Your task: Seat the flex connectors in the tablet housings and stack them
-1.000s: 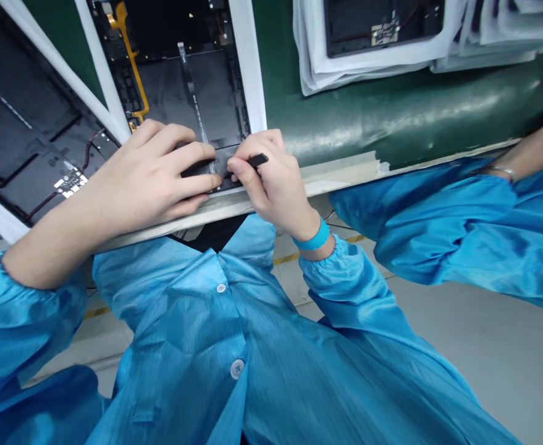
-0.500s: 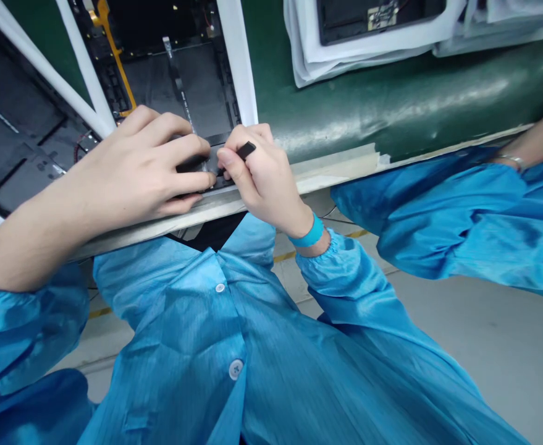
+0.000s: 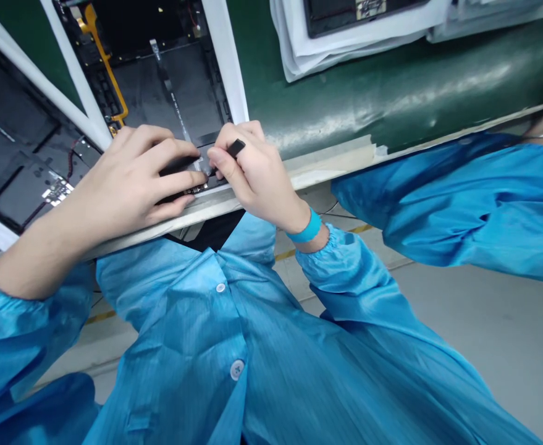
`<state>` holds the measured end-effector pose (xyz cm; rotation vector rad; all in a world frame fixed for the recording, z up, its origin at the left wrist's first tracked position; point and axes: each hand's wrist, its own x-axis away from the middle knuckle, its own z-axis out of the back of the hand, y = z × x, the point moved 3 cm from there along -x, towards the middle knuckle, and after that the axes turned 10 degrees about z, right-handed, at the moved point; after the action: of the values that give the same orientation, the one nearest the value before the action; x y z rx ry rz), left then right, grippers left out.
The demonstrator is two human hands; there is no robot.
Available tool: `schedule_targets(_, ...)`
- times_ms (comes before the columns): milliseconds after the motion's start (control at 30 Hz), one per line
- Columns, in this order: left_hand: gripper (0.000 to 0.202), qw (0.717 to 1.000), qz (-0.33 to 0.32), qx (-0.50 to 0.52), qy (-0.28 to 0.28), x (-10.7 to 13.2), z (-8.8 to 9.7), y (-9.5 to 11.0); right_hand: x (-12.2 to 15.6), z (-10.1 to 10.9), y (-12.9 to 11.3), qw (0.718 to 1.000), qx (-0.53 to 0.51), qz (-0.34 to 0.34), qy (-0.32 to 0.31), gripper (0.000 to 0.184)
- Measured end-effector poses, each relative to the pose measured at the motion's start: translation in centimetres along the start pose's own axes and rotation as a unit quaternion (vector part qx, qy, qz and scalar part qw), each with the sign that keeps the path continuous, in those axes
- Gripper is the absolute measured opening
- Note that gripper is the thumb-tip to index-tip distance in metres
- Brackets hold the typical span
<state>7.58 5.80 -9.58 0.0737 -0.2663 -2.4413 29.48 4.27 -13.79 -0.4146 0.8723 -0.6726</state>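
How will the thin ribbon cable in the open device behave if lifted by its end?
The ribbon cable looks thin and lies flat on the open device, so it is probably floppy and light. Its narrow strip may crease or tear; the left hand and the right hand, holding a small black tool, meet at its near end.

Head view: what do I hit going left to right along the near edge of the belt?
Open black chassis → left hand → right hand pinching a small black tool → beige tape strip → co-worker's blue sleeve.
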Motion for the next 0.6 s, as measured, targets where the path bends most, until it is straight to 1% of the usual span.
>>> schedule_targets(67,0.040,1.000,-0.003,0.009,-0.013,-0.2,0.1,-0.1,-0.1,-0.1,-0.1,1.000,0.018,0.000,-0.026,0.057)
schedule_targets(167,0.045,0.998,0.007,0.053,-0.035,-0.7,0.2,-0.3,-0.4,-0.2,-0.2,0.996,0.055,-0.015,-0.074,0.067)
schedule_targets(267,0.043,0.996,0.014,0.084,-0.032,-1.0,0.2,-0.3,-0.6,0.1,-0.1,0.991,0.082,-0.039,-0.102,0.069)
schedule_targets(333,0.041,0.996,0.020,0.083,-0.028,-1.1,0.1,-0.3,-0.6,0.5,0.0,0.990,0.086,-0.050,-0.099,0.068)
schedule_targets(433,0.040,0.996,0.030,0.081,-0.028,-0.9,-0.1,-0.4,-0.6,1.0,0.4,0.992,0.077,-0.062,-0.077,0.067)
schedule_targets(600,0.040,0.998,0.002,0.054,-0.025,-0.5,-0.5,-0.6,-0.6,1.3,0.3,0.993,0.079,-0.080,-0.048,0.066)
